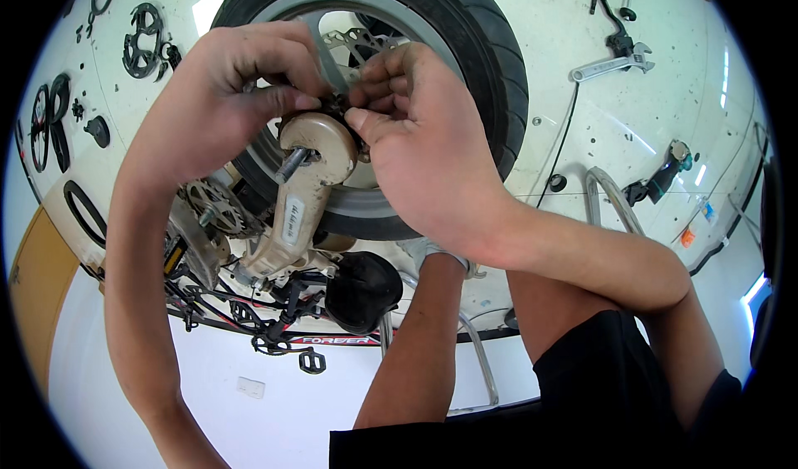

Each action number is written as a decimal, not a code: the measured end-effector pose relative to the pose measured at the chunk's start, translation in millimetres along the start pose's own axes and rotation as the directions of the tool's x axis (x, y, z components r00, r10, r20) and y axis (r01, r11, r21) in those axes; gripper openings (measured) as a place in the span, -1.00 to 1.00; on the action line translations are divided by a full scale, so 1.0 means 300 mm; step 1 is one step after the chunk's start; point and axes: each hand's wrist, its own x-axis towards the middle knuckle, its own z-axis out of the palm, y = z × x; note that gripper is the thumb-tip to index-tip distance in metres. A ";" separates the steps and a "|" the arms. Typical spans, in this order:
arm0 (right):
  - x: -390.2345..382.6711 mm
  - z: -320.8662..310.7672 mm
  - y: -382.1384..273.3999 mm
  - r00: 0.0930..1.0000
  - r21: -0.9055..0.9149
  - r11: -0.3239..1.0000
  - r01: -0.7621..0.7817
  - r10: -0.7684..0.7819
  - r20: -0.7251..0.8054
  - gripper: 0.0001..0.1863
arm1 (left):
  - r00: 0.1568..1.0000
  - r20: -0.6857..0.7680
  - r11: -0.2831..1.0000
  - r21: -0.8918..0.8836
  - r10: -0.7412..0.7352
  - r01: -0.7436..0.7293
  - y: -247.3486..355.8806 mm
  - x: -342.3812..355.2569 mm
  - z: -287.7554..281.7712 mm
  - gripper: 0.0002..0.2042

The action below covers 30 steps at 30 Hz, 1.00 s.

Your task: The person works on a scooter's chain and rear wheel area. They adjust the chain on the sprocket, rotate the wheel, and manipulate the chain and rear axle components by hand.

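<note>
Both hands meet over the end of a beige metal arm [293, 203], in front of a wheel with a black tyre [497, 78] and a grey rim. My left hand [237, 95] is closed, thumb and fingers pinched at a small dark part [335, 106] at the top of the arm's round end. From the other side my right hand [428, 136] pinches at the same spot, its fingers curled. What the fingertips hold is mostly hidden. A threaded axle [291, 166] sticks out of the arm's round end, below my left thumb. Behind the fingers shows a perforated brake disc [359, 43].
At the right lie an adjustable wrench [613, 65], a brake lever [613, 32] and a teal-and-black power tool [669, 172]. A toothed chainring [218, 206], a black saddle [363, 293] and a pedal [312, 361] stand nearer. Black plastic guards [144, 41] lie far left.
</note>
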 end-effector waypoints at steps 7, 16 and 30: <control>0.022 -0.013 -0.005 0.995 0.001 0.996 -0.093 0.093 0.020 -0.78 | 0.997 -0.021 0.995 0.053 -0.081 0.082 0.015 -0.006 0.000 -0.85; 0.035 -0.007 -0.011 0.983 0.109 0.983 -0.148 0.133 0.130 -0.79 | 0.973 -0.183 0.983 -0.148 -0.138 0.112 -0.020 -0.049 0.033 -0.90; 0.038 0.003 -0.009 0.989 0.099 0.985 -0.141 0.136 0.058 -0.80 | 0.959 -0.271 0.994 -0.096 -0.078 0.054 -0.014 -0.062 0.057 -0.92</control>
